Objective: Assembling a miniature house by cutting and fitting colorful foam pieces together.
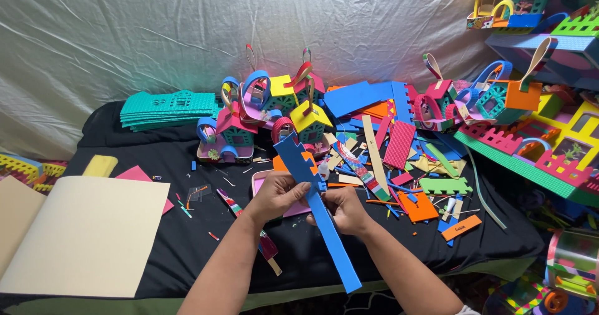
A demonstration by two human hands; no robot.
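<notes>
Head view, blue foam strip (324, 227) between both hands (312, 204)

Black-draped table (187, 240), cream sheet (87, 234), teal foam stack (168, 109) (far edge), foam scraps (399, 165)

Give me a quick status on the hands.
Left hand and right hand both grip blue foam strip. Strip raised above black table. Nothing blocking.

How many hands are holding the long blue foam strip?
2. The left hand grips the blue foam strip from its left side, and the right hand holds it from the right, above the black table.
</notes>
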